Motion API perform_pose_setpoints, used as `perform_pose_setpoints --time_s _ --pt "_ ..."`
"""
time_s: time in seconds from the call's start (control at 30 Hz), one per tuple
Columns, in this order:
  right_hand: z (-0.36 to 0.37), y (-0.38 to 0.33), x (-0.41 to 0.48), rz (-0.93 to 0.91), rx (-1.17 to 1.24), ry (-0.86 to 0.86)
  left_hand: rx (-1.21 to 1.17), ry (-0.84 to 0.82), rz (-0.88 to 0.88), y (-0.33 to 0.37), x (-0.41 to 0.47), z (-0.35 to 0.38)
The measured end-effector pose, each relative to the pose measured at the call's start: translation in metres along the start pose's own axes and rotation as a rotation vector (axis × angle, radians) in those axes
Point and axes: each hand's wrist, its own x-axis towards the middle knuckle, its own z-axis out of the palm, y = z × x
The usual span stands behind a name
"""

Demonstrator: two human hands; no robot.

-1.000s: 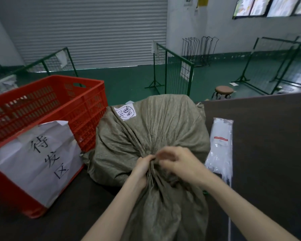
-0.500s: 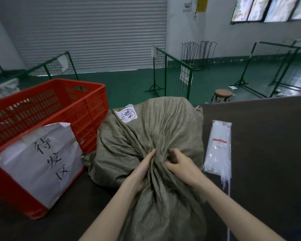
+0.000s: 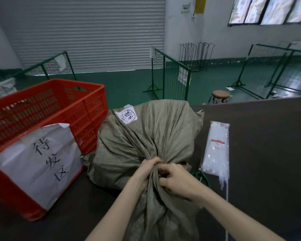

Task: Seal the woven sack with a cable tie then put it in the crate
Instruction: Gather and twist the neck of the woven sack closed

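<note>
Head view: both hands, left hand (image 3: pixel 146 168) and right hand (image 3: pixel 176 178), are clenching the sack (image 3: pixel 146 136) neck; loosening to reach the cable ties (image 3: pixel 215 150) risks it unbunching.

You look down at a dark table (image 3: pixel 261 145). Your left hand (image 3: pixel 146 171) and right hand (image 3: pixel 176 180) both clench the gathered neck of a grey-green woven sack (image 3: pixel 146 136), which lies on the table with a white label (image 3: pixel 126 116) on its far end. To the left, touching the sack, stands an empty red crate (image 3: pixel 47 108) with a handwritten paper sign (image 3: pixel 40 162) — to the right lies a clear bag of white cable ties (image 3: pixel 216 150), near the sack.
</note>
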Motion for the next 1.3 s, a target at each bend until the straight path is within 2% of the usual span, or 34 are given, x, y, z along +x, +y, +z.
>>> perform_pose_setpoints --time_s 0.1,0.17,0.33,0.4,0.47,0.5,0.63,0.73,0.9,1.03,1.17,1.3 --pt "-0.013 0.007 0.001 0.081 0.135 -0.075 0.056 0.073 0.061 0.000 -0.006 0.013" --pt "-0.016 0.011 0.004 0.131 0.237 -0.047 0.042 0.115 0.070 -0.002 -0.004 0.016" --pt "-0.015 0.023 0.009 0.270 0.684 0.253 -0.035 0.175 0.062 -0.001 -0.008 0.022" --pt "-0.019 0.033 0.009 0.341 0.793 0.398 -0.032 0.177 0.041 0.000 -0.012 0.023" --pt "-0.022 0.048 0.008 0.412 0.780 0.449 -0.025 0.191 0.019 0.001 -0.014 0.023" --pt "-0.022 0.054 0.007 0.451 0.756 0.415 -0.032 0.192 0.013 0.002 -0.015 0.024" --pt "-0.013 0.070 0.004 0.574 0.776 0.097 -0.030 0.204 0.007 0.004 -0.016 0.025" --pt "-0.007 0.071 0.011 0.522 0.838 0.017 -0.037 0.179 -0.020 0.002 -0.014 0.020" --pt "-0.011 0.061 0.025 0.377 0.996 0.202 -0.099 0.121 -0.052 0.001 -0.016 0.015" --pt "-0.009 0.060 0.027 0.343 1.023 0.215 0.028 0.070 -0.060 0.003 -0.017 0.007" --pt "-0.016 0.056 0.029 0.344 0.931 0.253 0.171 0.023 -0.061 0.009 -0.008 -0.005" --pt "-0.029 0.051 0.030 0.373 0.844 0.222 0.208 -0.140 -0.113 0.018 -0.008 -0.012"
